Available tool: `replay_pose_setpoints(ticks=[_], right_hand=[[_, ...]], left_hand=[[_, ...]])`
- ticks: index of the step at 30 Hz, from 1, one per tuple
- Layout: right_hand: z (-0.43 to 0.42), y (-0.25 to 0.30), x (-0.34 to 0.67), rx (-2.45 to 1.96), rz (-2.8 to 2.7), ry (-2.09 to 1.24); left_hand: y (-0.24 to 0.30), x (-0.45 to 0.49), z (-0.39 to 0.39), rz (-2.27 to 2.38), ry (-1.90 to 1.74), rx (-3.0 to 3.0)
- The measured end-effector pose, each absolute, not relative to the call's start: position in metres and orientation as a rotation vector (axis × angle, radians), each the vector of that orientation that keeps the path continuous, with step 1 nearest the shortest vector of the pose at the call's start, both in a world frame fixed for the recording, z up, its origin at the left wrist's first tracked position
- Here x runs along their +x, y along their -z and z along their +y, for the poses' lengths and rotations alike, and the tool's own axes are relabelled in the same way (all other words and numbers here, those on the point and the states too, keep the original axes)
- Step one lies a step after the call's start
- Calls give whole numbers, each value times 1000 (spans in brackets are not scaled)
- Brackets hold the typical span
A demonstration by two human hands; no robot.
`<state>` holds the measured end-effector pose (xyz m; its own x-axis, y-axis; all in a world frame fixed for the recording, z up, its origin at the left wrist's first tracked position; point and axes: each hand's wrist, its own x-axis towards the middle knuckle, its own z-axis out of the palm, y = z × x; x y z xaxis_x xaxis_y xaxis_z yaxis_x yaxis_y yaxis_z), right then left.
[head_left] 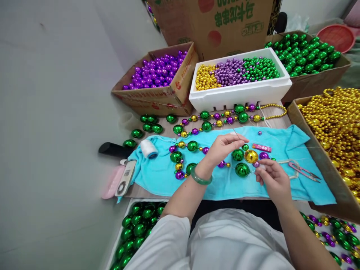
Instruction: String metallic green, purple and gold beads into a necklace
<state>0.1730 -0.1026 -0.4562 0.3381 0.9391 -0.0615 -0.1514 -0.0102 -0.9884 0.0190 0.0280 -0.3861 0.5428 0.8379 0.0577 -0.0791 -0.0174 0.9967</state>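
Note:
My left hand [228, 147], with a green bangle on its wrist, is closed in a pinch over the cloth. A thin needle [235, 132] sticks up from its fingertips. To the right, my right hand [274, 179] pinches a small purple bead [255, 164]. Between the hands are a large gold bead [251, 156], a large green bead [242, 170] and a larger purple bead [263, 155]. The thread through them is hard to make out. A strung bead garland [176, 156] curves across the turquoise towel [157, 180] left of my hands.
Pink thread snips [302, 170] and a pink packet [261, 147] lie at right. A white thread spool [149, 149] sits at left. Behind stands a white foam box [239, 95] of small beads, flanked by cardboard boxes of purple beads [160, 71] and green beads [306, 54]. Gold bead strands [334, 127] fill another.

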Motion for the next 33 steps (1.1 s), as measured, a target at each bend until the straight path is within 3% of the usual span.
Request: replay_pose_setpoints(ticks=[9, 14, 20, 28, 33], right_hand=[[-91, 441, 209, -1565, -1052, -859], [-83, 406, 219, -1352, -1009, -1053], [-82, 409, 226, -1302, -957, -1130], [-88, 387, 237, -1117, -821, -924], [-89, 364, 251, -1006, -736, -698]], left_hand=[[377, 44, 20, 619, -763, 1428], [360, 69, 14, 519, -786, 1451], [351, 87, 20, 552, -873, 1522], [408, 86, 9, 304, -106, 1495], [430, 74, 1, 486, -89, 1485]])
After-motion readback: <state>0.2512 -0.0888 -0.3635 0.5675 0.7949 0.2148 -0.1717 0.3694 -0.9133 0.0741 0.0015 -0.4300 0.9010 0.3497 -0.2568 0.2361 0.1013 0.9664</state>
